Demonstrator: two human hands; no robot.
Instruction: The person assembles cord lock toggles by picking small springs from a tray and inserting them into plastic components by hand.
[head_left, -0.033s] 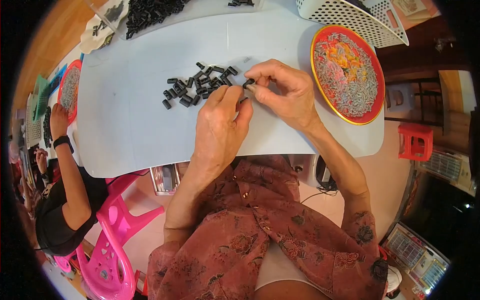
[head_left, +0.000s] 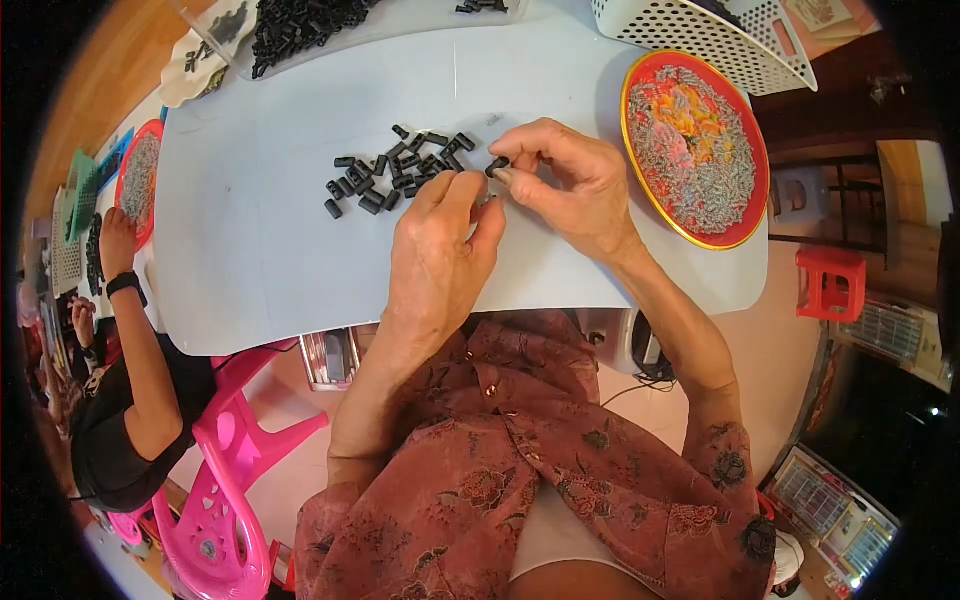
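your right hand point(head_left: 575, 188) pinches a black piece point(head_left: 498, 166), fingertips seemingly for fine control; your left hand point(head_left: 438, 245) curls beside the black pile point(head_left: 380, 166), its grip i can't tell.

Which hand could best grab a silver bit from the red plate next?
The right hand, I think: it's nearer the red plate, on that same side. The left hand is farther off, by the black pile. But the right seems to pinch a black piece, so it may need freeing first.
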